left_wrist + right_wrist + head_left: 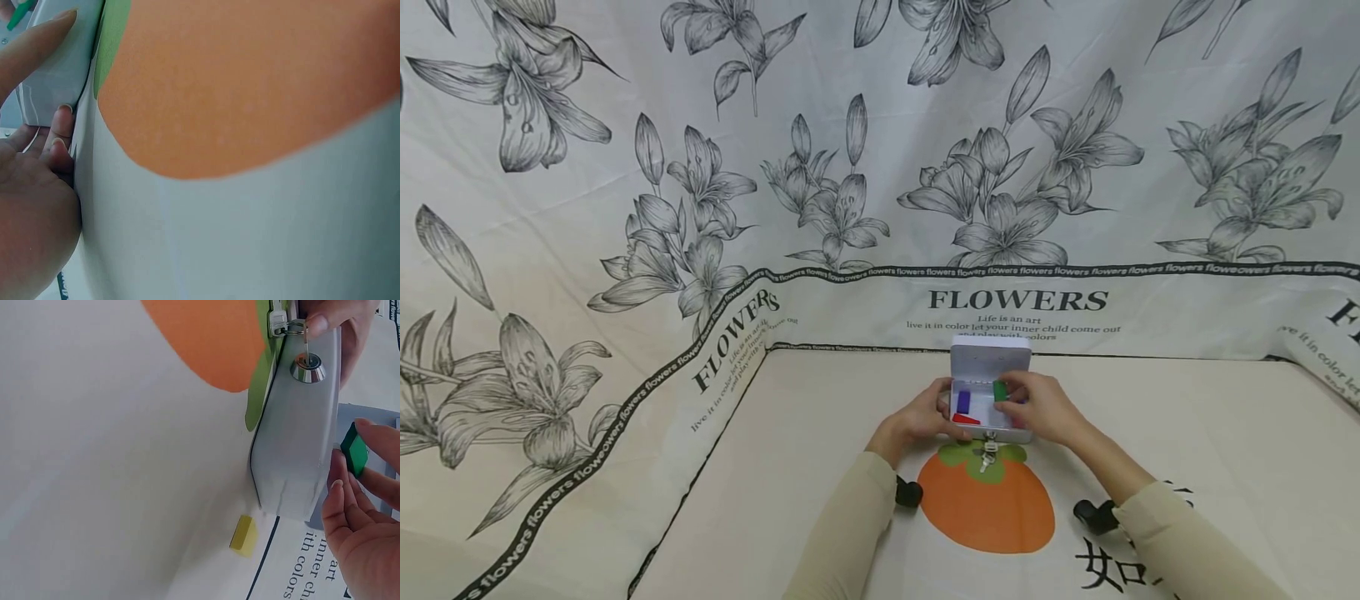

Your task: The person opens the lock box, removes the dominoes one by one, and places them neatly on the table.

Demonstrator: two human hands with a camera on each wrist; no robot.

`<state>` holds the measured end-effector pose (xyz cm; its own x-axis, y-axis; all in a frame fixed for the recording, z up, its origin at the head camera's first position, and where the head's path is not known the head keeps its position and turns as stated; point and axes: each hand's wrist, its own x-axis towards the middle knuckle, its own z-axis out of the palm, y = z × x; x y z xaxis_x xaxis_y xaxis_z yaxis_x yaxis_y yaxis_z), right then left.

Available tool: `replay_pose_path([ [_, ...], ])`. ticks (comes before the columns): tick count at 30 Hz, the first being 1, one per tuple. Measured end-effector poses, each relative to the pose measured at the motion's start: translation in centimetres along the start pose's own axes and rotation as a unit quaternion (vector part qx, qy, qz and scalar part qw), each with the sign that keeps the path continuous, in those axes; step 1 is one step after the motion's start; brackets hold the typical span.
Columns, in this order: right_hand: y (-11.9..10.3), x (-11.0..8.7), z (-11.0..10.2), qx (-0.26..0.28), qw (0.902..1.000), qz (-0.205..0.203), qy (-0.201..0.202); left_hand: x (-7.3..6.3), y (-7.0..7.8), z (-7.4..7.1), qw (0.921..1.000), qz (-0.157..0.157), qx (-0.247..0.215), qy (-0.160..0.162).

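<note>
Right hand (365, 550), lower right of its wrist view: thumb and fingertips pinching green block (355, 450) over open grey box (989, 361), right of centre in head view. Left hand (919, 417) grips box's left side. Purple block (963, 402), red block (966, 419) inside. Keys (988, 456) at front. Yellow block (244, 536) outside, bottom middle of right wrist view.

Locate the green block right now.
In the head view, the green block is pinched in the right hand, over the right side of the open box.
</note>
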<state>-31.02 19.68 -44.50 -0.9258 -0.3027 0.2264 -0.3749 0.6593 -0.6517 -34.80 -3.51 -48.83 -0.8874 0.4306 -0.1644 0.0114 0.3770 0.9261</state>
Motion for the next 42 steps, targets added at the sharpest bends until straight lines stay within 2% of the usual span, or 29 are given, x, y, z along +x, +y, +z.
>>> replay_pose_path([
  [8, 0.4, -0.9, -1.3, -0.012, 0.9999, 0.001, 0.007, -0.3, 0.1, 0.0, 0.9999, 0.007, 0.012, -0.008],
  [18, 1.2, -2.4, -2.6, -0.031, 0.9993, 0.016, 0.009, -0.2, 0.0, 0.1, 1.0, 0.005, -0.002, -0.005],
  [35, 2.6, -3.0, -3.6, -0.061, 0.9978, 0.027, 0.001, 0.0, -0.1, 0.0, 1.0, 0.002, 0.006, 0.001],
  [42, 3.4, -3.4, -4.0, -0.066, 0.9971, 0.037, -0.014, 0.0, -0.1, 0.1, 1.0, -0.005, 0.006, 0.005],
])
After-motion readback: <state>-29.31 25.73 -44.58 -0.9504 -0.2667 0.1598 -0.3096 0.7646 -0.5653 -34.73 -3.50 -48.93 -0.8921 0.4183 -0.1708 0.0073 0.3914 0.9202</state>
